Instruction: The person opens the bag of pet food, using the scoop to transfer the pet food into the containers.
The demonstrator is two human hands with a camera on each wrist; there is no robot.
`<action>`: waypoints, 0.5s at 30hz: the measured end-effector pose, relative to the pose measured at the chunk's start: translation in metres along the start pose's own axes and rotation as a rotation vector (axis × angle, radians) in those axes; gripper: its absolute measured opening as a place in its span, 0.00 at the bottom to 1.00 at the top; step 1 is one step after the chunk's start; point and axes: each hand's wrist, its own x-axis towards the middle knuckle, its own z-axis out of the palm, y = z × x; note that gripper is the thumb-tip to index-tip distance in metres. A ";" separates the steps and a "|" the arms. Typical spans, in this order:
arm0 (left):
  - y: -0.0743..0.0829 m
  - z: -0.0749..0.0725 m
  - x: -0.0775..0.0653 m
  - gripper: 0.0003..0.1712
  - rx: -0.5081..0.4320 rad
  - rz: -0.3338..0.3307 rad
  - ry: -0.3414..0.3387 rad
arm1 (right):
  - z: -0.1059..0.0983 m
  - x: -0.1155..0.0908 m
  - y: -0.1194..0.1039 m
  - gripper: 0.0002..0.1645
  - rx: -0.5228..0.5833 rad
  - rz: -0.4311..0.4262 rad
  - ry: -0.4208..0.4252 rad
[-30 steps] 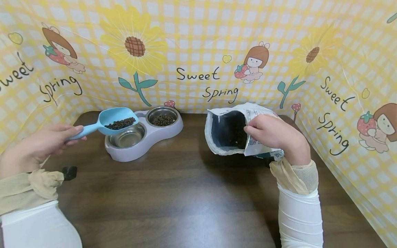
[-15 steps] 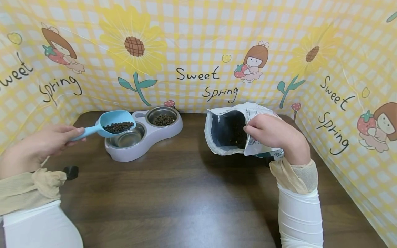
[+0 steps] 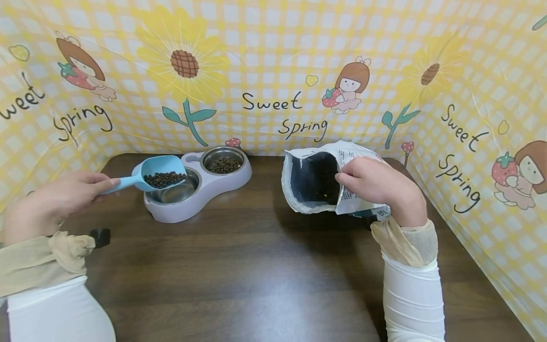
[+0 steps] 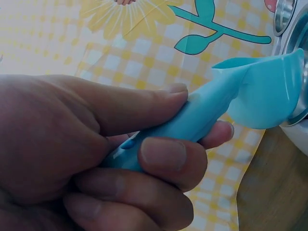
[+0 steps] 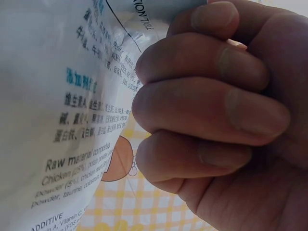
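Observation:
My left hand (image 3: 70, 194) grips the handle of a blue scoop (image 3: 160, 165), its fingers and thumb wrapped round it in the left wrist view. Dark kibble (image 3: 164, 179) lies in the scoop, which hangs over the front steel bowl (image 3: 181, 192) of a lilac double pet feeder (image 3: 209, 194). What shows of that bowl is bare metal. The rear steel bowl (image 3: 224, 153) holds some kibble. My right hand (image 3: 380, 183) pinches the rim of a white pet food bag (image 3: 295, 206), whose mouth gapes toward the left with kibble inside. Printed text covers the bag (image 5: 72, 144) in the right wrist view.
A brown wooden table (image 3: 239, 266) lies under everything. A yellow checked cloth (image 3: 265, 57) with flower and cartoon prints stands behind and along both sides, close behind the feeder and the bag.
The scoop has lowered slightly over the front bowl, and my left arm has shifted a little to the right. My right hand and the bag have stayed in place.

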 end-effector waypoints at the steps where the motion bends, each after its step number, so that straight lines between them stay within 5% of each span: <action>1: 0.001 0.000 0.000 0.29 0.010 0.004 0.000 | 0.000 0.000 0.000 0.29 0.000 0.001 -0.001; 15: 0.005 0.002 0.001 0.28 0.125 0.035 -0.021 | -0.001 -0.001 -0.001 0.29 0.009 0.000 0.001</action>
